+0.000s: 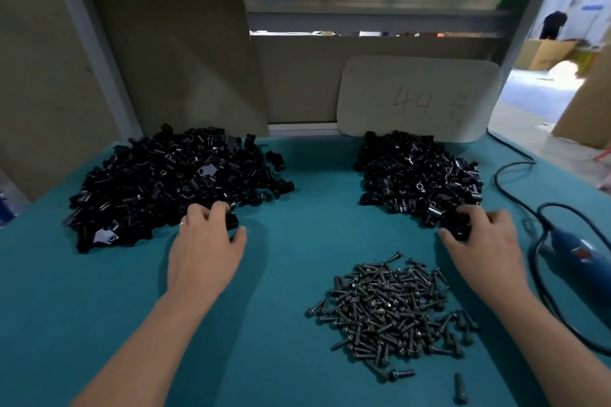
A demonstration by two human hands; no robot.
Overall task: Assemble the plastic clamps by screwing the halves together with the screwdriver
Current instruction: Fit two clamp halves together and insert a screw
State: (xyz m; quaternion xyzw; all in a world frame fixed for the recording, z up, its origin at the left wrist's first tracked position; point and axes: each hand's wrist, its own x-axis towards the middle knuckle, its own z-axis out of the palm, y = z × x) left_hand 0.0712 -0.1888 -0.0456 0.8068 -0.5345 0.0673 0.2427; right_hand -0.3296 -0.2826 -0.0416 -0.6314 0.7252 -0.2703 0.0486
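Observation:
Two heaps of black plastic clamp halves lie on the teal table, one at the left (165,182) and one at the right (420,175). My left hand (208,241) reaches into the near edge of the left heap, its fingers curled round a black half (233,221). My right hand (482,241) is at the near edge of the right heap, fingers and thumb closing on black pieces (458,231). A pile of dark screws (390,307) lies in front of me, between my forearms. The blue electric screwdriver (582,254) lies on the table at the far right, untouched.
The screwdriver's black cord (515,172) loops across the right side of the table. A beige card marked "44" (416,99) leans against the back panel. A few stray screws (459,387) lie near the front edge. Cardboard panels stand at the left.

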